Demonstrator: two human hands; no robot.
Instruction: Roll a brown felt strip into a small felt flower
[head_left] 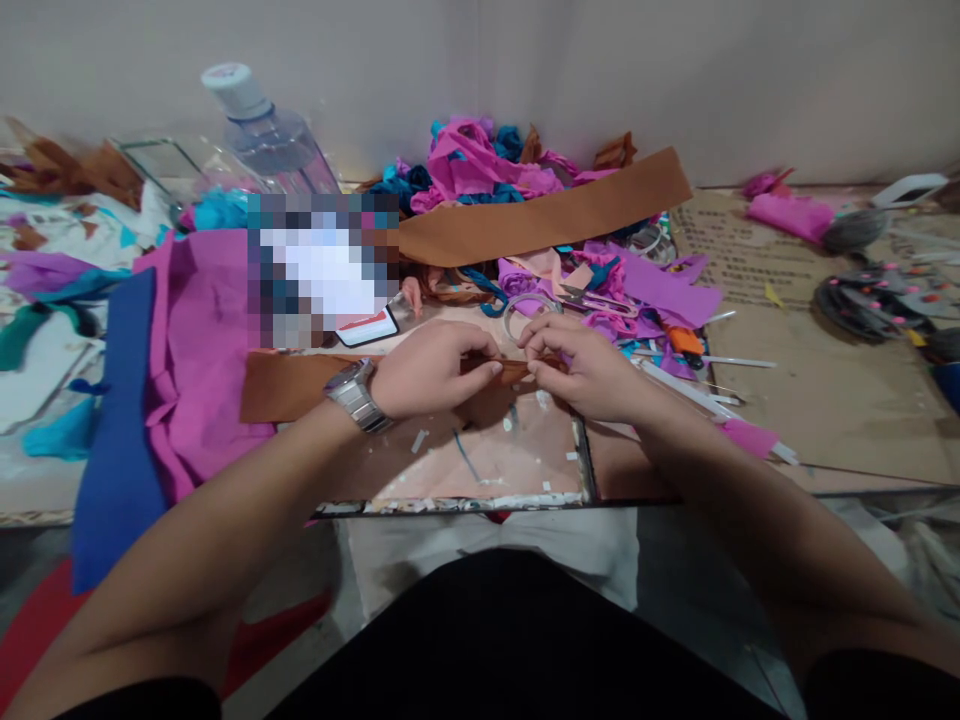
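A brown strip (281, 385) of crepe paper or cloth lies across the tabletop, its flat end to the left and its other end gathered into folds between my hands. My left hand (431, 368), with a metal watch (358, 393) at the wrist, pinches the folds between thumb and fingers. Close by on the right, my right hand (585, 365) pinches the same strip with thumb and forefinger, its other fingers bent. Just behind the hands are a roll of clear tape (517, 312) and small scissors (600, 302). My left forearm and hand hide part of the strip.
Another brown strip (540, 215) rests on a heap of pink and teal scraps (472, 165). Pink sheets (202, 340) and a blue strip (124, 400) lie left. A bottle (277, 140) and phone (371, 325) stand behind; an orange-handled tool (684, 345) and pincushion (862, 305) lie right.
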